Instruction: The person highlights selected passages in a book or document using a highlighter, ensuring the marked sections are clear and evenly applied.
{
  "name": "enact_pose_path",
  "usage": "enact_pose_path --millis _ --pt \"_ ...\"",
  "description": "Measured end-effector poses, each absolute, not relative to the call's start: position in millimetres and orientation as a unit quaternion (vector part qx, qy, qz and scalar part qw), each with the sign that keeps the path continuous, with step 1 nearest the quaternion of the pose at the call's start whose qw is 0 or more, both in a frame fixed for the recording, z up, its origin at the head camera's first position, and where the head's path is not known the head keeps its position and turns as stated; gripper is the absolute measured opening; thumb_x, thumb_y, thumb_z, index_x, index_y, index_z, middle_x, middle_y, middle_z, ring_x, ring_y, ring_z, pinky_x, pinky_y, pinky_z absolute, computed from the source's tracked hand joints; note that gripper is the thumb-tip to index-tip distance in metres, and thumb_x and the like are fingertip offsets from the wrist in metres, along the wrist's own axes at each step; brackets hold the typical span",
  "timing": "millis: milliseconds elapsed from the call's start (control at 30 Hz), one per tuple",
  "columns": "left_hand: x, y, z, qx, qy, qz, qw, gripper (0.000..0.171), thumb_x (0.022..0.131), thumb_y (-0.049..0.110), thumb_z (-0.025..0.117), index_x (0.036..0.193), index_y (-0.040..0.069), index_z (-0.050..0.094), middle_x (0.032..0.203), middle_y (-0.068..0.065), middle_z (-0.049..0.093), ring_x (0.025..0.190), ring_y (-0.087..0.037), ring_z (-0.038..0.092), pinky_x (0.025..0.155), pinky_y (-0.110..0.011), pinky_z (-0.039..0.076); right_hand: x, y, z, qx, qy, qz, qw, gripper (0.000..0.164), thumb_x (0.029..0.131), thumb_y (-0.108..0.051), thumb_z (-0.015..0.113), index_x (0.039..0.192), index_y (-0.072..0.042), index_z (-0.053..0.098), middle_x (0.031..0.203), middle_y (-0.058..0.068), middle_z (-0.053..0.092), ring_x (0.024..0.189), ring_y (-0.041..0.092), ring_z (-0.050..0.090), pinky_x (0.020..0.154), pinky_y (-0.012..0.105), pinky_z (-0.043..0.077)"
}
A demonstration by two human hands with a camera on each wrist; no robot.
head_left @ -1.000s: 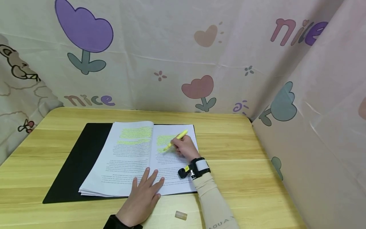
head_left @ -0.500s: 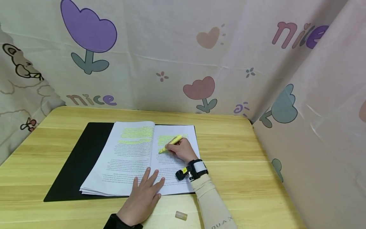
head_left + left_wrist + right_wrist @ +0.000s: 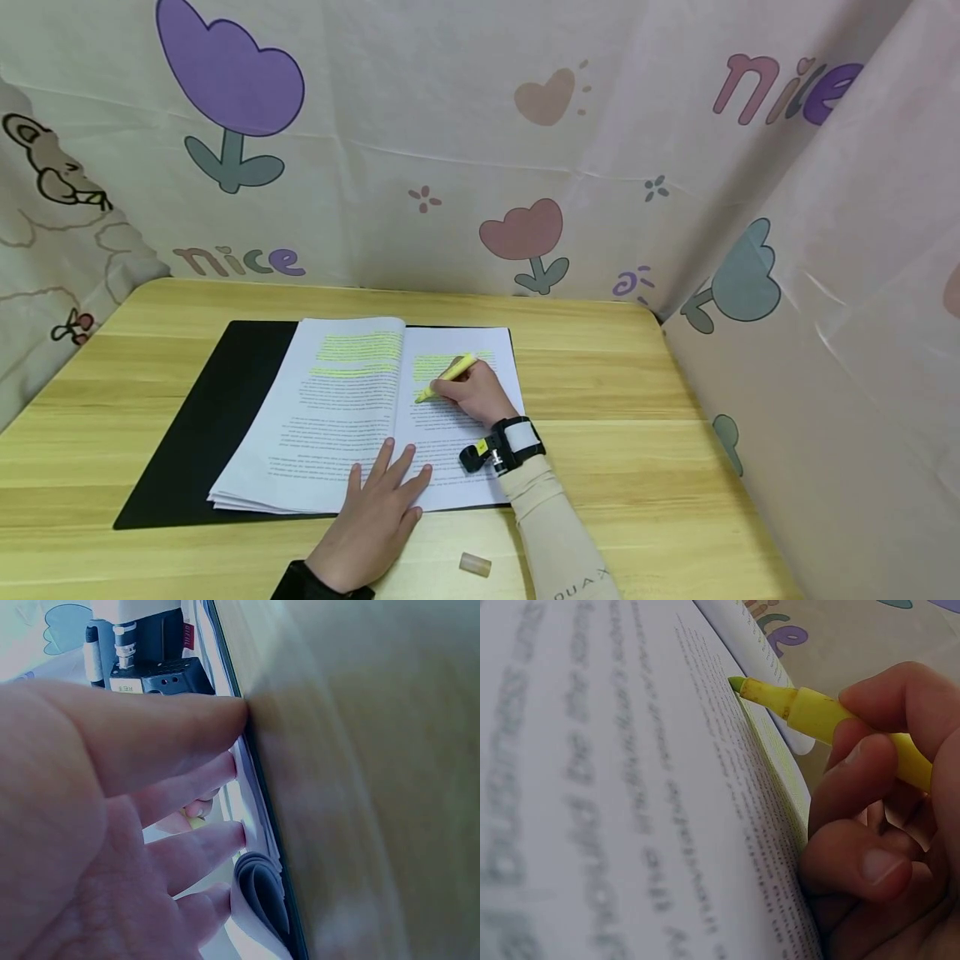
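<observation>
My right hand point(image 3: 480, 393) pinches a yellow highlighter point(image 3: 817, 714) between thumb and fingers, its green-yellow tip at the text on the right-hand page point(image 3: 450, 487). Yellow bands mark the upper lines of that page and of the left-hand page point(image 3: 300, 450). My left hand point(image 3: 378, 512) lies with fingers spread across the lower middle of the open pages, near the fold. In the left wrist view its fingertips press at the edge of the paper stack point(image 3: 259, 817), beside a curled-over page.
Beneath the pages lies a black folder cover point(image 3: 195, 425), reaching out to the left. A small translucent cap point(image 3: 475, 565) sits on the wooden table point(image 3: 615, 467) near the front. Patterned cloth point(image 3: 420, 100) hangs behind and at both sides.
My right hand has moved slightly down and left, bringing the highlighter's tip to the left end of a lower line. My left hand stays in place on the pages.
</observation>
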State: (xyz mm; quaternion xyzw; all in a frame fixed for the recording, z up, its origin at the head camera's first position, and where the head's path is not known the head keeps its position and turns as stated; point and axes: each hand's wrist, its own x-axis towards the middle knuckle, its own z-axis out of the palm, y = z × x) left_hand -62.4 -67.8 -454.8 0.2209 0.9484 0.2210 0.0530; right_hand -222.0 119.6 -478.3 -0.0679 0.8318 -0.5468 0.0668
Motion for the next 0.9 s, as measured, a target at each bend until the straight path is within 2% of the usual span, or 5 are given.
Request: enact_pose_path --millis 533,900 --pt "-63.9 -67.7 -454.7 0.218 0.949 0.222 0.054 0.043 0.091 0.022 0.064 0.133 0.014 0.058 0.15 -0.015 0.038 0.144 -0.039 0.016 0.1 -0.074 0.015 -222.1 117.3 -476.5 -0.059 0.842 -0.533 0.062 0.018 0.081 -0.032 0.071 0.084 -0.017 0.064 0.083 0.002 0.063 0.072 0.019 0.057 0.063 0.032 0.046" --pt "-63.3 -67.4 -455.0 0.219 0.949 0.22 0.052 0.043 0.091 0.022 0.063 0.133 0.014 0.058 0.15 -0.015 0.038 0.144 -0.039 0.016 0.101 -0.074 0.015 -220.1 116.0 -472.5 -0.058 0.85 -0.522 0.048 0.02 0.08 -0.03 0.072 0.081 -0.014 0.06 0.075 0.003 0.057 0.064 0.017 0.053 0.057 0.03 0.043"
